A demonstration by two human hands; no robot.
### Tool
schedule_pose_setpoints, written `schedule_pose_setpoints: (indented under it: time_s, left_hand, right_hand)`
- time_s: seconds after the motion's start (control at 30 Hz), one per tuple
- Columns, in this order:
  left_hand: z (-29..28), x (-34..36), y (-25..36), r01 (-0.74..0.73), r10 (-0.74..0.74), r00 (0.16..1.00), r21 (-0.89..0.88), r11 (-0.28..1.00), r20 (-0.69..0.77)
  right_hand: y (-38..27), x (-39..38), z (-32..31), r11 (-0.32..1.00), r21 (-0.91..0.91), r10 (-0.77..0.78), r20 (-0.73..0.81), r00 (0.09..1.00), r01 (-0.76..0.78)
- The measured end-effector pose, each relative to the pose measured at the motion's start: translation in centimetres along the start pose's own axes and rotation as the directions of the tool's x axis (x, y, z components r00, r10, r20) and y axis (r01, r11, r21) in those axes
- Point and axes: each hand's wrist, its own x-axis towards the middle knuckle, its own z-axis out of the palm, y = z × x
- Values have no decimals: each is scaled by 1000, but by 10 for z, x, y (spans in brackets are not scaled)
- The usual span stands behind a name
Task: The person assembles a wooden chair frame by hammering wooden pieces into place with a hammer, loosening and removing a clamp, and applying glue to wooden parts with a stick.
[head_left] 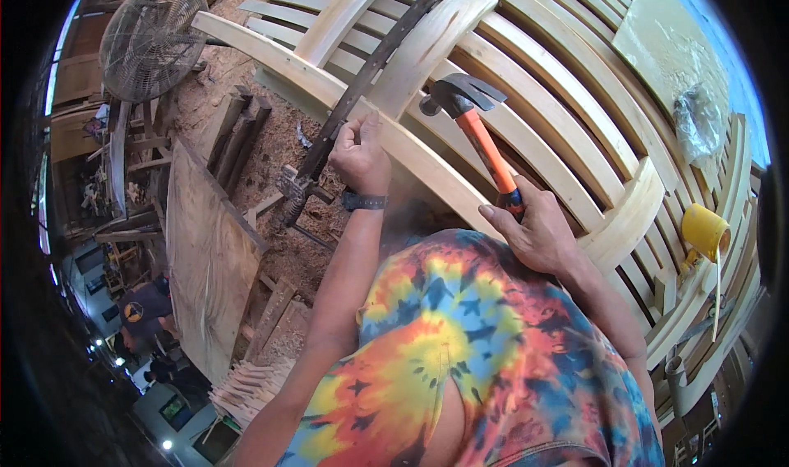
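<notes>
My right hand (530, 224) grips a claw hammer (464, 105) with a dark head and an orange handle, raised over curved pale wooden slats (559, 97). My left hand (357, 150) is closed, fingertips at the face of a long pale wooden bar (427, 163), beside where a dark metal bar clamp (362, 80) crosses it. Whatever is between those fingers is too small to make out. The clamp's screw end (292, 191) hangs just left of my left wrist.
A round fan (152, 39) stands upper left. A broad board (209, 270) leans over sawdust-covered ground, near a person (144, 311) in a dark shirt. At right are a yellow container (703, 228) with a stick, a plastic bag (697, 122) on a pale panel (657, 39), and more slats.
</notes>
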Motion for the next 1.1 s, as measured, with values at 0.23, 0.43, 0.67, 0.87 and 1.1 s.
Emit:
schedule_pose_setpoints:
  time_s: [0.23,0.43,0.67,0.87,1.1]
  left_hand:
    - [-2,-2,0,-268,264,963,87,960,50]
    - [-6,-2,3,-326,324,945,77,942,35]
    - [-8,-3,4,-294,293,956,35,955,28]
    - [-7,-1,-2,-353,355,935,46,934,-22]
    - [-16,-20,-1,-330,330,943,-5,944,-45]
  right_hand:
    - [-27,11,-1,990,-129,-46,91,995,57]
    - [-41,24,16,942,-208,-256,55,965,262]
    - [-44,32,19,874,-430,-202,104,974,228]
    - [-38,26,28,912,-333,-248,20,968,241]
    - [-47,13,17,893,-340,-301,32,953,294]
